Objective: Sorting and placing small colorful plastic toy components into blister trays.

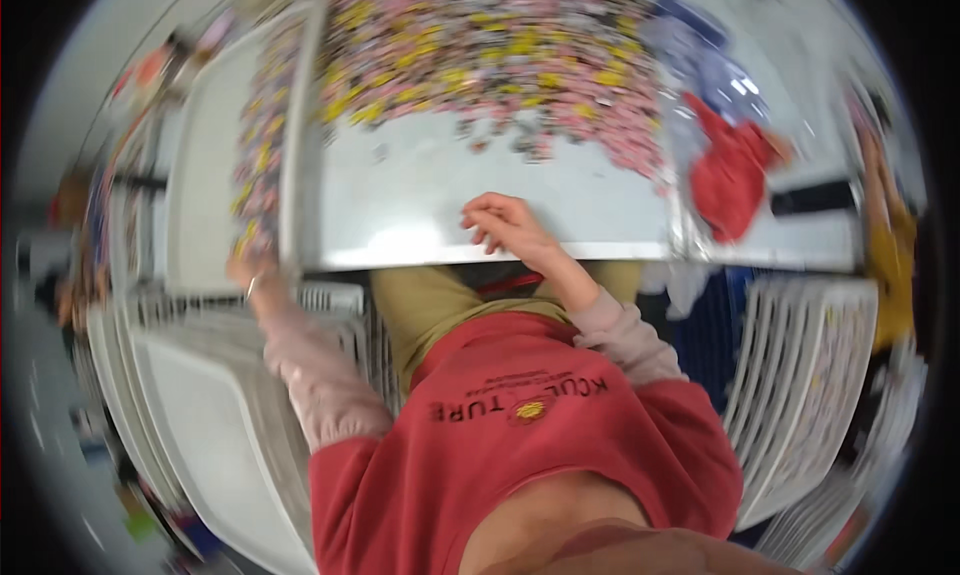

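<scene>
A spread of small pink, yellow and grey pieces (500, 60), too blurred to name, covers the far part of the pale tabletop (400, 190). My right hand (505, 225) hovers over the front of the table, its fingers loosely bent and apart, with nothing in them. On the left, a white tray (210, 165) carries a strip of the same coloured pieces (265, 150) along its right side. My left hand (255, 270) is at the near end of this tray, by the strip. Motion smears its fingers, so whether it grips the tray or a piece cannot be seen.
A red cloth-like item (730, 175) and crumpled clear plastic (715, 65) lie at the table's right. Stacked white trays (215, 405) stand low on my left, with more trays (800, 375) on my right. A person in a yellow top (893, 275) is at the far right.
</scene>
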Motion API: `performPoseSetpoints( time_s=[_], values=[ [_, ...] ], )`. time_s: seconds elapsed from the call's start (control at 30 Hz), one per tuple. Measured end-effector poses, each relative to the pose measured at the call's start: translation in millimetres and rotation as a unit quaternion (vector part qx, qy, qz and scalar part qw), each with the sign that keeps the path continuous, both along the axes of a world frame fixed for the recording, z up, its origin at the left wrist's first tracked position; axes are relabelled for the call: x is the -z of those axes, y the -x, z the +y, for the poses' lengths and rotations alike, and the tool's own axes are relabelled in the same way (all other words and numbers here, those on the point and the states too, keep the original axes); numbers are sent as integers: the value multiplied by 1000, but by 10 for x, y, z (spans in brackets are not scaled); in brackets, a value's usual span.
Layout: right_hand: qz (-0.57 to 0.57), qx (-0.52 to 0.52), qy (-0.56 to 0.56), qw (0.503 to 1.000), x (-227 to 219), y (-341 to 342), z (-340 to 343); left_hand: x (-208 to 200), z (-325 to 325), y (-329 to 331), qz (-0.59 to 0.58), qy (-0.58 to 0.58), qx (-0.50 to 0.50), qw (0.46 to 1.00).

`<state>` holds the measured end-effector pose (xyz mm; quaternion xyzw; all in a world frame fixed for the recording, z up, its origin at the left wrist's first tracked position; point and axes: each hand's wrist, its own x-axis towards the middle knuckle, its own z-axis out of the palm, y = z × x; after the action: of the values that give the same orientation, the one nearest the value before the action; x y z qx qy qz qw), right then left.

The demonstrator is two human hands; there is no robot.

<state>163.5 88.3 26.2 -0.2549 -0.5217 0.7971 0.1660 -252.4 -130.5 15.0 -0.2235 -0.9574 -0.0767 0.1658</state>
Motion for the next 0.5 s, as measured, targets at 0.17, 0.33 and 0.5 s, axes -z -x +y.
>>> performPoseSetpoints(
  time_s=[0.17,0.33,0.5],
  values=[
    [-25,241,-231,942,-242,-864,1058,-219,21,-218,-277,-702,-95,649],
    [-271,477,-540,638,-246,-2108,2577,-867,315,-1092,-135,-594,24,792],
    [-421,392,-622,531,-89,-2191,3042,-894,402,-1323,-146,-555,159,804]
  ],
)
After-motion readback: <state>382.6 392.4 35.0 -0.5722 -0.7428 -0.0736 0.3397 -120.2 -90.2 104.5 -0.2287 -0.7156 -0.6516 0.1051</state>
